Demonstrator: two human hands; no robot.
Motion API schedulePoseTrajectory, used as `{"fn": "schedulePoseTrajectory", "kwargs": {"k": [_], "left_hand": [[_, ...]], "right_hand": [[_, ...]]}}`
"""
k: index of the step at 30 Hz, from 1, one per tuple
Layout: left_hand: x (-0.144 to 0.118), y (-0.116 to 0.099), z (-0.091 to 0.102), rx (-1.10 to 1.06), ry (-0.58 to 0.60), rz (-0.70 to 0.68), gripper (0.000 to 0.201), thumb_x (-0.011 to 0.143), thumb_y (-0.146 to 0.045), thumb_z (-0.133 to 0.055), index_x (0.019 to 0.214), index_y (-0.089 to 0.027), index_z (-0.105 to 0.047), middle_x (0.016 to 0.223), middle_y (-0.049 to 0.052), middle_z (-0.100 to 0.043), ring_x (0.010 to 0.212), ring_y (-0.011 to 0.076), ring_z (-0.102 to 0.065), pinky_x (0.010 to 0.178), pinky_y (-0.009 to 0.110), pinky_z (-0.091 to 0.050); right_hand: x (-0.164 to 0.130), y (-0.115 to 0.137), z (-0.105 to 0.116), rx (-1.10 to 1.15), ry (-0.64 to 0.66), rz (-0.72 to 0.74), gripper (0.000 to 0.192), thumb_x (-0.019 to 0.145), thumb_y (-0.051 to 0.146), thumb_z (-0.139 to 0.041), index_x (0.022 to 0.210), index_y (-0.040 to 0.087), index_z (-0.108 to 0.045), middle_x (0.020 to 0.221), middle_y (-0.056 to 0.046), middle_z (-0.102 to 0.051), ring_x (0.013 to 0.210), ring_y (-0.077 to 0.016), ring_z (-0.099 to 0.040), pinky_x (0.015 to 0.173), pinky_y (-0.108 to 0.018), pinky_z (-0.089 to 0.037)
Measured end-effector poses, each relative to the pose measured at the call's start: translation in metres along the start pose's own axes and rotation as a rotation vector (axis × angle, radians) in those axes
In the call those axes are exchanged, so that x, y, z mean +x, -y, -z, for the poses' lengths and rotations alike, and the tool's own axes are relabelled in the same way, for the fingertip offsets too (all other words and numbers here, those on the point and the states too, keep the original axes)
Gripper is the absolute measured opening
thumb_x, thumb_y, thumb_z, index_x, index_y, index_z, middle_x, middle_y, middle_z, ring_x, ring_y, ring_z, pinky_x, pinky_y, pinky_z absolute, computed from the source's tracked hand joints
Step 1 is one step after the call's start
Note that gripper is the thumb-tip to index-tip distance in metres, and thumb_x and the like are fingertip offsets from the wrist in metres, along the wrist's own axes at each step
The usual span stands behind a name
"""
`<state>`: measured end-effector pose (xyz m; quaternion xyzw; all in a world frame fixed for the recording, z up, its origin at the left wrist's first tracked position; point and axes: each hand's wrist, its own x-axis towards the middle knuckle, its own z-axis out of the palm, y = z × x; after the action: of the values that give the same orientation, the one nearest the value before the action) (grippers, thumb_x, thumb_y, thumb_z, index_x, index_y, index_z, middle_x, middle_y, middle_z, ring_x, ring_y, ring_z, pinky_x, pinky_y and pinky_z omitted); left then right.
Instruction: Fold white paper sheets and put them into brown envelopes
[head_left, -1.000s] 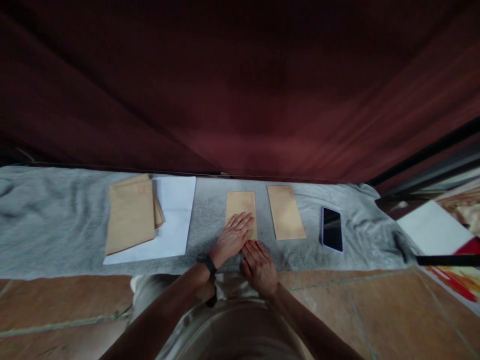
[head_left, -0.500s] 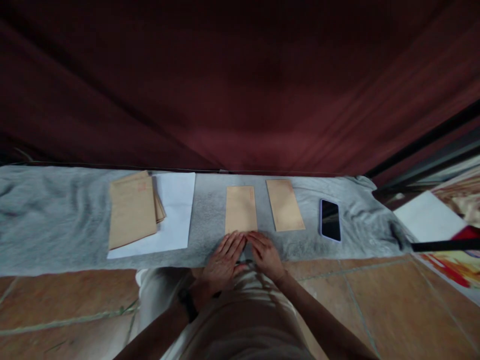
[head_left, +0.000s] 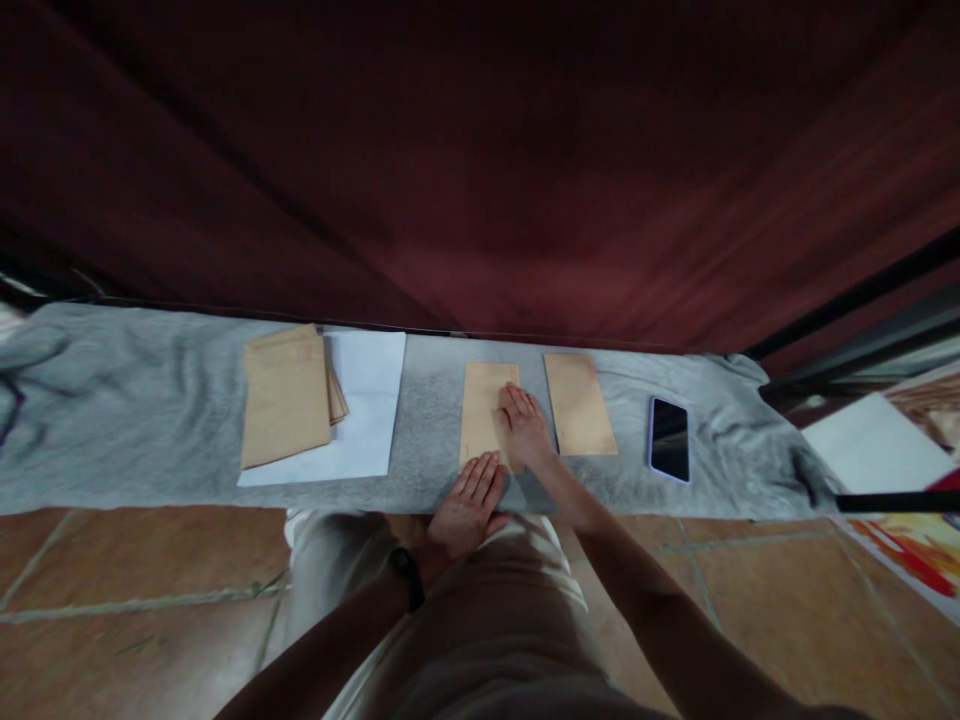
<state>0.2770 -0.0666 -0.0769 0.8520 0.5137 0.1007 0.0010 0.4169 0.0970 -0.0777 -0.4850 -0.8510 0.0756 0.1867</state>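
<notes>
A brown envelope (head_left: 480,405) lies flat on a grey cloth (head_left: 135,420) spread over the floor. My right hand (head_left: 523,425) rests palm down on the envelope's right half, fingers stretched toward its far edge. My left hand (head_left: 470,500) lies flat with its fingertips on the envelope's near edge; a dark band sits on that wrist. A second brown envelope (head_left: 579,403) lies just right of the first, untouched.
A stack of brown envelopes (head_left: 289,395) sits on white paper (head_left: 367,400) at the left. A dark phone (head_left: 669,438) lies on the cloth at the right. A dark red curtain (head_left: 480,170) hangs behind. Tiled floor (head_left: 135,590) lies in front, with white and coloured sheets (head_left: 870,445) at far right.
My right hand has slid forward from the envelope's near edge onto its right half. My left hand has stayed at the near edge. The view has shifted slightly.
</notes>
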Motion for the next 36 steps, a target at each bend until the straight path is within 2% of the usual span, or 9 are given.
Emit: {"fn": "schedulePoseTrajectory", "kwargs": {"k": [5, 9, 12, 19, 23, 27, 30, 36], "left_hand": [[0.001, -0.005, 0.003, -0.015, -0.020, 0.037, 0.072, 0.099, -0.055, -0.052, 0.157, -0.014, -0.039, 0.164, 0.020, -0.036, 0.154, 0.0328, -0.030, 0.127, 0.050, -0.028], [0.001, -0.007, 0.002, -0.015, -0.042, 0.053, 0.068, 0.099, -0.052, -0.054, 0.156, -0.016, -0.041, 0.163, 0.019, -0.038, 0.153, 0.0321, -0.034, 0.127, 0.050, -0.028], [0.003, -0.008, 0.001, -0.013, -0.050, 0.063, 0.066, 0.099, -0.049, -0.054, 0.155, -0.017, -0.042, 0.163, 0.018, -0.040, 0.153, 0.0317, -0.035, 0.126, 0.051, -0.029], [0.006, -0.009, 0.004, -0.002, -0.074, 0.056, 0.060, 0.099, -0.054, -0.052, 0.146, -0.015, -0.053, 0.160, 0.019, -0.044, 0.151, 0.0324, -0.038, 0.126, 0.051, -0.031], [0.004, -0.008, 0.004, -0.010, -0.074, 0.054, 0.058, 0.100, -0.052, -0.052, 0.145, -0.014, -0.054, 0.161, 0.018, -0.043, 0.151, 0.0321, -0.038, 0.126, 0.050, -0.030], [0.000, -0.001, 0.002, -0.004, -0.035, -0.003, 0.067, 0.099, -0.056, -0.051, 0.148, -0.010, -0.049, 0.163, 0.020, -0.038, 0.153, 0.0316, -0.034, 0.127, 0.050, -0.030], [-0.003, 0.007, 0.002, -0.005, 0.009, -0.070, 0.076, 0.099, -0.058, -0.050, 0.155, -0.007, -0.039, 0.164, 0.021, -0.034, 0.155, 0.0307, -0.029, 0.128, 0.048, -0.027], [-0.006, 0.013, 0.007, -0.021, 0.042, -0.104, 0.077, 0.101, -0.057, -0.047, 0.156, -0.005, -0.036, 0.164, 0.022, -0.034, 0.156, 0.0304, -0.026, 0.129, 0.045, -0.023]], "right_hand": [[0.022, -0.004, -0.008, -0.017, -0.024, -0.091, 0.056, 0.105, 0.029, -0.036, 0.154, 0.004, -0.042, 0.162, -0.018, -0.039, 0.150, -0.0277, -0.038, 0.125, -0.047, -0.025], [0.020, -0.003, -0.012, 0.004, -0.062, -0.087, 0.057, 0.105, 0.030, -0.036, 0.157, 0.006, -0.039, 0.163, -0.020, -0.038, 0.151, -0.0290, -0.036, 0.125, -0.053, -0.024], [0.003, 0.001, -0.009, 0.000, -0.053, -0.057, 0.056, 0.106, 0.030, -0.036, 0.156, 0.007, -0.039, 0.163, -0.020, -0.038, 0.151, -0.0298, -0.037, 0.124, -0.056, -0.026], [-0.063, 0.010, 0.014, 0.003, -0.010, 0.087, 0.055, 0.107, 0.028, -0.036, 0.159, 0.009, -0.036, 0.162, -0.018, -0.040, 0.152, -0.0267, -0.035, 0.123, -0.053, -0.032], [-0.088, 0.013, 0.027, 0.027, 0.025, 0.131, 0.052, 0.106, 0.023, -0.036, 0.156, 0.009, -0.042, 0.158, -0.016, -0.046, 0.150, -0.0245, -0.040, 0.124, -0.050, -0.034], [-0.106, 0.013, 0.038, 0.061, 0.094, 0.264, 0.051, 0.106, 0.025, -0.038, 0.156, 0.016, -0.044, 0.157, -0.010, -0.049, 0.147, -0.0222, -0.044, 0.126, -0.049, -0.032], [-0.119, 0.011, 0.042, 0.062, 0.116, 0.327, 0.053, 0.105, 0.026, -0.041, 0.157, 0.015, -0.042, 0.157, -0.009, -0.049, 0.147, -0.0228, -0.045, 0.126, -0.049, -0.033], [-0.134, 0.008, 0.040, 0.027, 0.062, 0.309, 0.050, 0.105, 0.022, -0.042, 0.154, 0.015, -0.047, 0.152, -0.012, -0.055, 0.142, -0.0246, -0.051, 0.125, -0.050, -0.034]]}}
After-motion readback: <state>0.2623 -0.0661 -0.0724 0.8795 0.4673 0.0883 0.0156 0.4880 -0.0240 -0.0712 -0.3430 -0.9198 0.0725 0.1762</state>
